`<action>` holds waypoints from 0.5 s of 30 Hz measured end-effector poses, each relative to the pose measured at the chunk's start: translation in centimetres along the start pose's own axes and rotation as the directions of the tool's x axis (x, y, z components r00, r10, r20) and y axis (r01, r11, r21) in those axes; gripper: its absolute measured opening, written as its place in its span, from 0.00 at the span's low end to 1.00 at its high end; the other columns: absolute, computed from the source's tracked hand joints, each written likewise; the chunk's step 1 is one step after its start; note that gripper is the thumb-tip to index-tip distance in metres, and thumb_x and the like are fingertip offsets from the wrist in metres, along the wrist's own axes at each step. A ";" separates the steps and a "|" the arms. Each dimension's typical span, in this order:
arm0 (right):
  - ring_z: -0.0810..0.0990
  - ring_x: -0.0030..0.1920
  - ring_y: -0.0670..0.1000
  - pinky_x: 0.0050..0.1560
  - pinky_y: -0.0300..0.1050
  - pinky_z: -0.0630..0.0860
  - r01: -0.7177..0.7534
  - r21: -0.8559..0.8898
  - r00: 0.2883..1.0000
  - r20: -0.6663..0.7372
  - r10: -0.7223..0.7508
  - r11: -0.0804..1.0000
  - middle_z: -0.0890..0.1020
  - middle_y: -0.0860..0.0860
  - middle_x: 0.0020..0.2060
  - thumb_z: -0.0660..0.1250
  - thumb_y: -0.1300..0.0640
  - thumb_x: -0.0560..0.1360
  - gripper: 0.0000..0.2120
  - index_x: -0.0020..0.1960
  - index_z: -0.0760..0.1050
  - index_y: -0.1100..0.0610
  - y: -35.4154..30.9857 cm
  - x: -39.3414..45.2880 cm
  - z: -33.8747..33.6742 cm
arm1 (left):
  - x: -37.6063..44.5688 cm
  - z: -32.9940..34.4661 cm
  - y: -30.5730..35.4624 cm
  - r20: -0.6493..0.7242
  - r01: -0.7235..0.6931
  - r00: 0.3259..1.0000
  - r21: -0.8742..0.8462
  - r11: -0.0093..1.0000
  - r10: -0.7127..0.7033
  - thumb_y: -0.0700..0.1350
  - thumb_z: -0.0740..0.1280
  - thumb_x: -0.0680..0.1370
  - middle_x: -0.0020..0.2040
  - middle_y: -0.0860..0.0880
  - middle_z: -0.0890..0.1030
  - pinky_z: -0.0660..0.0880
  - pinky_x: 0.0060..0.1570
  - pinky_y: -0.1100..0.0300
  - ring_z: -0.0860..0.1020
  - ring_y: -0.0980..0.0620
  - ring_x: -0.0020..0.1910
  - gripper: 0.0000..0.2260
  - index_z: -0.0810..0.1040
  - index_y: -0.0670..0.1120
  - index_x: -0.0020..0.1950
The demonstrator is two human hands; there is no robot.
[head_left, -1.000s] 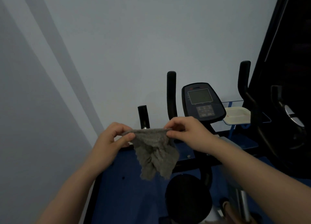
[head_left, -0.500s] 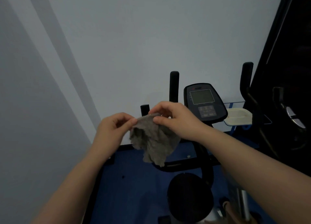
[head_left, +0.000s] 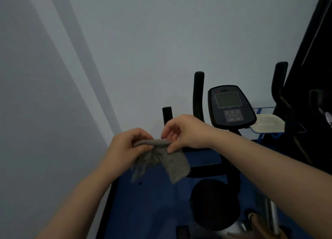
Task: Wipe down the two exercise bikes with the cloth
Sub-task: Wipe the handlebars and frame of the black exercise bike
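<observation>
A grey cloth hangs folded between both hands in front of me. My left hand grips its left top edge with curled fingers. My right hand pinches the right top edge between thumb and fingers. Behind the hands stands a black exercise bike with a console, upright handlebars and a round black housing low down. Dark parts of a second machine fill the right edge.
A pale wall rises close behind the bike, with a corner on the left. Blue floor matting lies below. A white tray sits on a clear shelf right of the console.
The hands have dropped a little and re-folded the cloth. Its top edge now lies rolled flat between them, and the cloth hangs longer to the right.
</observation>
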State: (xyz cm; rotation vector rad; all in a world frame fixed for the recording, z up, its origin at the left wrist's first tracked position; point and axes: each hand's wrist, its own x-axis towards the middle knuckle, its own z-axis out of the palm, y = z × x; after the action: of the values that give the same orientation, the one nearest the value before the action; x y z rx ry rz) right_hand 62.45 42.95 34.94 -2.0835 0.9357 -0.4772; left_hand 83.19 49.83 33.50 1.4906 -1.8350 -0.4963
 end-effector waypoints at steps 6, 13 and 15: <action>0.78 0.45 0.47 0.44 0.44 0.76 -0.032 -0.304 0.996 -0.092 0.004 0.952 0.80 0.47 0.44 0.70 0.46 0.75 0.08 0.46 0.73 0.48 -1.7 0.6 -0.9 | 0.7 -3.8 1.0 -0.056 -0.019 0.998 0.127 0.992 0.026 0.41 0.75 0.72 0.33 0.62 0.82 0.70 0.35 0.75 0.79 0.65 0.36 0.10 0.82 0.58 0.39; 0.80 0.37 0.54 0.33 0.47 0.76 -0.089 0.036 0.939 -0.331 0.096 0.995 0.79 0.53 0.39 0.66 0.51 0.79 0.05 0.49 0.72 0.52 -1.0 1.5 3.1 | -0.6 -2.8 0.2 -0.149 0.024 0.989 0.052 0.998 -0.016 0.39 0.76 0.71 0.33 0.64 0.83 0.73 0.35 0.72 0.79 0.67 0.33 0.17 0.81 0.64 0.38; 0.82 0.37 0.54 0.32 0.48 0.79 -0.138 0.426 0.928 -0.260 0.267 0.894 0.80 0.55 0.42 0.64 0.56 0.80 0.02 0.51 0.72 0.53 -0.3 1.4 4.8 | -1.6 -0.8 -0.4 -0.129 0.029 0.991 -0.001 1.000 -0.029 0.38 0.76 0.71 0.35 0.64 0.83 0.75 0.38 0.67 0.80 0.67 0.34 0.19 0.81 0.65 0.39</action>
State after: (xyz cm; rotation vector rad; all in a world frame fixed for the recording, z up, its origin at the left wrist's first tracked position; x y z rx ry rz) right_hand 66.43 44.45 32.21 -1.5414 1.1195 -0.8299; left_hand 84.22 51.37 33.28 1.5155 -1.7156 -0.4035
